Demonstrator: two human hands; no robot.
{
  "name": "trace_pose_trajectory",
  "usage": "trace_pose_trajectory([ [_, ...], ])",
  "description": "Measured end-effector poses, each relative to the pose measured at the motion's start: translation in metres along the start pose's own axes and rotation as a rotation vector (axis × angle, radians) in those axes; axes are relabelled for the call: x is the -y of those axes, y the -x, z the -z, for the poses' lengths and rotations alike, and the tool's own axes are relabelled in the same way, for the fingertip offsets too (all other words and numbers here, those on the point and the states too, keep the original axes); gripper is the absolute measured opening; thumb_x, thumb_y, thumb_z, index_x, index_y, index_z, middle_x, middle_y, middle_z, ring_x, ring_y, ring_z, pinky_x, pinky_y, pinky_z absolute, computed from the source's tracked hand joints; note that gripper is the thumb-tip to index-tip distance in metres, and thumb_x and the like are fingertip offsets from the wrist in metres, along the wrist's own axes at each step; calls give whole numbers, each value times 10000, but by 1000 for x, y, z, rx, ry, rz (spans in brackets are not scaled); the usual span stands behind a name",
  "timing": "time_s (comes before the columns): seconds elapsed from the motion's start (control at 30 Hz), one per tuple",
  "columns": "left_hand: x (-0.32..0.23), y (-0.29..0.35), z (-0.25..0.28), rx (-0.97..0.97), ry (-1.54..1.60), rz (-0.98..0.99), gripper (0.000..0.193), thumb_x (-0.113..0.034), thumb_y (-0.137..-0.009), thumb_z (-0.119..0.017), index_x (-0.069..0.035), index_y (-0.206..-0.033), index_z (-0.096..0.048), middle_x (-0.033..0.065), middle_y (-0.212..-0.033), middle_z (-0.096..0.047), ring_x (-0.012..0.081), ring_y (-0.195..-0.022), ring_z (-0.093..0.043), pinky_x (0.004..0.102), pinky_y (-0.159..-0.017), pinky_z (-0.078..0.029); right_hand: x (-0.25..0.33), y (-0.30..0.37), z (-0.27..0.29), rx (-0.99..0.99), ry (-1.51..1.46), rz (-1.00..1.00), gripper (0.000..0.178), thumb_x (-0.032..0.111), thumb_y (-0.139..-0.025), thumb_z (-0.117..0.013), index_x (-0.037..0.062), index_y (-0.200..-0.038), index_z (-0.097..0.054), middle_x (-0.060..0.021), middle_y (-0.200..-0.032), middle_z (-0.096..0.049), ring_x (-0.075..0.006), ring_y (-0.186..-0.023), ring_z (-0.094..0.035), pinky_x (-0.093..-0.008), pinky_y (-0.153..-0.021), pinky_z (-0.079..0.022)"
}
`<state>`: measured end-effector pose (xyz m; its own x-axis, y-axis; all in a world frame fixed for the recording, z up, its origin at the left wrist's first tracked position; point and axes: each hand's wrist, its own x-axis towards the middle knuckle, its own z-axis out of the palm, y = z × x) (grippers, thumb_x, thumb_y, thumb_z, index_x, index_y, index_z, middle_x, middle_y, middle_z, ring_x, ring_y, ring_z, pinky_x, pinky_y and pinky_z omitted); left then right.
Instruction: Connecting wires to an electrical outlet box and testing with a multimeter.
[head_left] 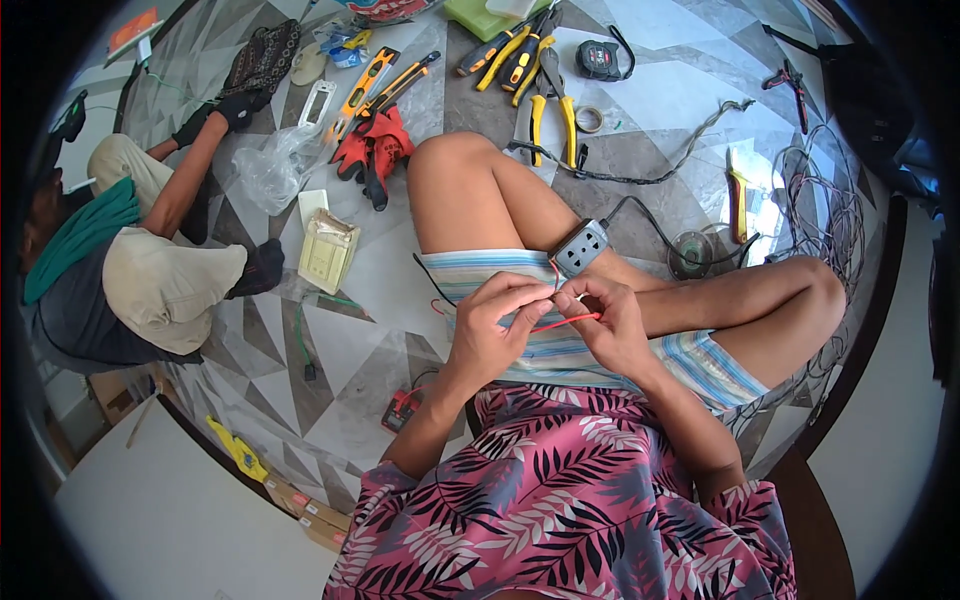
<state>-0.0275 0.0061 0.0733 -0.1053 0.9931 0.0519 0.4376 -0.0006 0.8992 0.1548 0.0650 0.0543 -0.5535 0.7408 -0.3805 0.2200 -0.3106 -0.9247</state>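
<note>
Both pinching the red wire (565, 321), left hand (490, 325) and right hand (610, 325), lying roughly 9-to-3, socket (581, 247) at 12.

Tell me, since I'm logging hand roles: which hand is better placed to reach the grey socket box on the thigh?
Probably the right hand: the grey socket box lies just above it, and its grip on the red wire is nearer than the left hand.

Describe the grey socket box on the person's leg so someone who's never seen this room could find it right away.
Start at the person's bare thigh, stretched across the patterned tile floor. The socket box rests on that leg, just above the left hand and right hand, which pinch a thin red wire. It is the only grey, square box with a black cable; the cream switch plate lies apart on the floor.
</note>
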Motion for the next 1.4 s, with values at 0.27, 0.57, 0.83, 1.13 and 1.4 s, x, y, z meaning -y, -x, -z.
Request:
trace_pose_trajectory([
  [0.27, 0, 0, -1, -3, 139, 92, 178, -27, -858, -756, 12, -1028, -723, 109, -960, -724, 198, -881, -711, 307, -779, -561, 9, -4, 12, 119, 146, 97, 181, -78, -776, -636, -34, -951, -636, -101, -847, -651, -144, -782, -604, -297, -688, -476],
  [0.57, 1, -2, 0, 68, 82, 62, 148, -47, -905, -688, 11, -1040, -705, 103, -914, -688, 210, -811, -667, 318, -737, -525, 8, -3, 10, 95, 147, 97, 149, -24, -796, -699, -22, -934, -641, -118, -855, -659, -209, -758, -636, -323, -685, -492],
  [0.83, 6, 2, -2, 92, 266, 276, 143, -59, -978, -625, 44, -1067, -667, 70, -992, -647, 118, -839, -606, 259, -762, -499, -3, -5, 3, -185, 520, 619, 393, 40, -769, -791, 28, -1125, -625, -92, -993, -705, -282, -833, -702, -371, -681, -569],
  [1.13, 4, 2, -2, 87, 357, 372, 149, -71, -968, -631, 39, -1059, -669, 102, -940, -709, 135, -840, -674, 275, -765, -541, -11, -7, 3, -220, 667, 829, 386, 41, -726, -792, 34, -1096, -679, -79, -998, -704, -211, -764, -684, -340, -609, -547],
  [1.4, 5, 2, -7, 66, 292, 280, 113, -35, -973, -626, 34, -1055, -660, 73, -940, -701, 105, -859, -656, 261, -753, -527, -12, -4, 7, -176, 711, 905, 466, 23, -646, -746, 35, -1109, -690, -67, -1041, -705, -192, -728, -660, -320, -604, -525],
])
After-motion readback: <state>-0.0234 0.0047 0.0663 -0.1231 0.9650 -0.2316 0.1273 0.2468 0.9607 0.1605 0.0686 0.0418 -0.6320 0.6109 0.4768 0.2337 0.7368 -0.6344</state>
